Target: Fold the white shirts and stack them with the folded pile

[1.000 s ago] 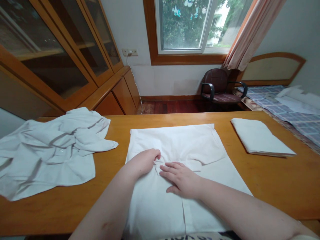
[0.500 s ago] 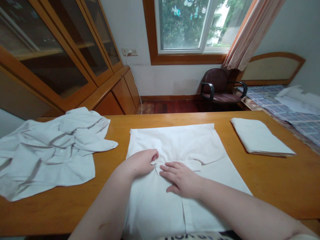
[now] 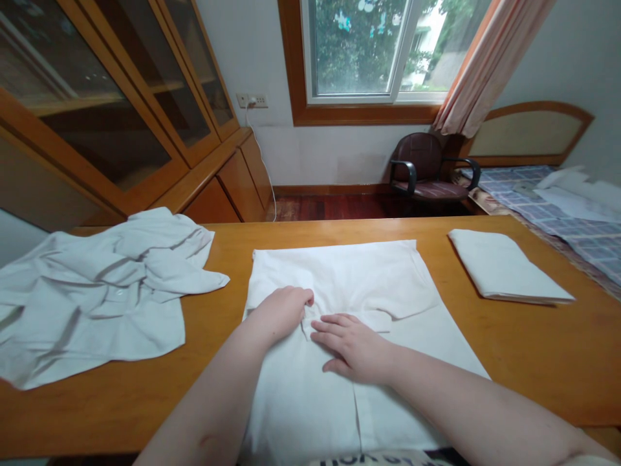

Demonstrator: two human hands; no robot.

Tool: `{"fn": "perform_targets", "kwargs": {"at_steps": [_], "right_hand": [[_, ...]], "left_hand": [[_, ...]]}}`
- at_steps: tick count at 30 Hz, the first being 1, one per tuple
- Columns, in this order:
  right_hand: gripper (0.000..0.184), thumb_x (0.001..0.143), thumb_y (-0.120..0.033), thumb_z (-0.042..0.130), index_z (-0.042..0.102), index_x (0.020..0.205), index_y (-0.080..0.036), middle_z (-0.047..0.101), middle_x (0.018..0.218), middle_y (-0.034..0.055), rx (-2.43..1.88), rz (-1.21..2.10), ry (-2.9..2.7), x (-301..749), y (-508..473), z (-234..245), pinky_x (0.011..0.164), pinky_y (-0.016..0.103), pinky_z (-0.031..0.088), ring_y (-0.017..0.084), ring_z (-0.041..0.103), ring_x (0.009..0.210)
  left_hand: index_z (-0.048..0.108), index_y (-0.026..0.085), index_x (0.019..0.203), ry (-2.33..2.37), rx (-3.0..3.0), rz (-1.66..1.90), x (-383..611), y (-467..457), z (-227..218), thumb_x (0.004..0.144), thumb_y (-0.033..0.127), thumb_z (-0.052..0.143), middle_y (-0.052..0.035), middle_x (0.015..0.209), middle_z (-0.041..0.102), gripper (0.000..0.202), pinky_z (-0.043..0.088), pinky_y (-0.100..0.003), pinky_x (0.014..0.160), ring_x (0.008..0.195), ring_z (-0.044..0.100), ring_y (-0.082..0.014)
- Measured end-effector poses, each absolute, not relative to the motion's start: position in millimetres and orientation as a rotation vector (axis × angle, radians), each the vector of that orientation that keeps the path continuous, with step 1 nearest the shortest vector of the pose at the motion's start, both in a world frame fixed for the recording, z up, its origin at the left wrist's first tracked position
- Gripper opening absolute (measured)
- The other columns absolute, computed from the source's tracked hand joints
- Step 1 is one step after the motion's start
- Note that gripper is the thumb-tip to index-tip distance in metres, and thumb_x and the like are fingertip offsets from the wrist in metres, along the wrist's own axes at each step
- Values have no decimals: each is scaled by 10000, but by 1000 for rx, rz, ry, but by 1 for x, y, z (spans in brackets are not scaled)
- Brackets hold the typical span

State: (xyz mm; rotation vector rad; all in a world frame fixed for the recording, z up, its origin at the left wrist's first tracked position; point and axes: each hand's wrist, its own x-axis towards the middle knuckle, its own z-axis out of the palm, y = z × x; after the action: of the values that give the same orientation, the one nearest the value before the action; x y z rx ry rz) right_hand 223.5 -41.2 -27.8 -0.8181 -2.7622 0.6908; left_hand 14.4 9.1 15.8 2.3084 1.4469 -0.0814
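A white garment [image 3: 301,401] of plain cloth, perhaps a shirt or coat, lies spread in front of me with its far edge folded straight. Gathered wrinkles and a short band of cloth run across its middle, and a slit runs down its near part. My left hand [image 3: 288,310] is closed at the gathered cloth left of centre, its curled fingers pinching the fabric; the fingertips are partly hidden. Just to its right, my right hand [image 3: 352,346] rests flat on the garment, fingers stretched and apart, beside the band.
A crumpled white garment [image 3: 111,291] lies on the left of the wooden table [image 3: 218,375]. At the right is a neatly folded white cloth bundle [image 3: 504,268]. Beyond stand a glass-door cabinet [image 3: 189,162], an armchair [image 3: 424,165] and a bed [image 3: 563,200].
My left hand has shifted slightly right and away from me, closer to my right hand, its fingers now curled over the gathered cloth. My right hand has stayed in place.
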Motion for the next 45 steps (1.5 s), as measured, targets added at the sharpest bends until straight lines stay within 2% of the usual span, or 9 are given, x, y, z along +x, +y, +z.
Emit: {"fn": "perform_targets", "kwargs": {"at_steps": [6,13,23,31,34,37,41,45], "right_hand": [[562,879,-493,456,426,1356,-195,408,1422,83,-818,669,-2765,223,-42,-27,1065,408,250,242,329,1298],[506,883,-458,468,467,1313,-193,461,1381,90,-819,661,-2732,223,-42,-26,1059,390,270,221,358,1286],[408,870,-389,502,521,1227,-191,534,1298,94,-887,623,-2619,222,-43,-28,1002,387,348,219,448,1202],[416,874,-385,498,531,1234,-181,550,1272,109,-1050,525,-2534,223,-41,-29,1002,402,347,226,462,1170],[418,873,-387,498,535,1235,-181,537,1287,112,-1065,516,-2525,223,-41,-29,1003,403,349,228,456,1177],[467,875,-414,489,494,1286,-194,482,1355,102,-989,534,-2591,223,-41,-28,1023,414,324,234,420,1223],[529,877,-450,477,432,1346,-210,419,1414,89,-917,589,-2709,223,-41,-29,1067,424,260,230,363,1288],[532,874,-423,486,419,1358,-213,405,1424,81,-950,605,-2725,223,-41,-30,1081,418,239,220,344,1305]], "left_hand": [[619,231,914,1442,2248,-91,16,9,15,748,248,534,-33,961,666,187,394,-265,694,855,584,-190],[620,221,831,1420,2229,-101,21,11,11,740,184,511,-11,778,655,146,365,-246,599,700,566,-156],[650,202,759,1520,2289,-227,24,13,13,796,289,540,-53,772,675,144,391,-279,646,726,604,-194],[631,203,729,1470,2416,-167,24,9,15,822,202,435,-57,806,666,217,381,-285,678,763,585,-188],[629,200,744,1481,2386,-156,23,9,16,838,233,424,-55,820,667,228,378,-279,665,756,582,-184],[630,203,750,1457,2364,-137,22,10,16,841,268,438,-50,821,671,222,372,-272,638,734,583,-179],[639,214,735,1428,2350,-151,20,11,19,799,225,488,-35,802,674,164,377,-265,644,739,590,-173],[652,234,866,1457,2312,-158,19,9,21,754,263,573,-32,879,679,140,394,-267,688,813,601,-188]]}}
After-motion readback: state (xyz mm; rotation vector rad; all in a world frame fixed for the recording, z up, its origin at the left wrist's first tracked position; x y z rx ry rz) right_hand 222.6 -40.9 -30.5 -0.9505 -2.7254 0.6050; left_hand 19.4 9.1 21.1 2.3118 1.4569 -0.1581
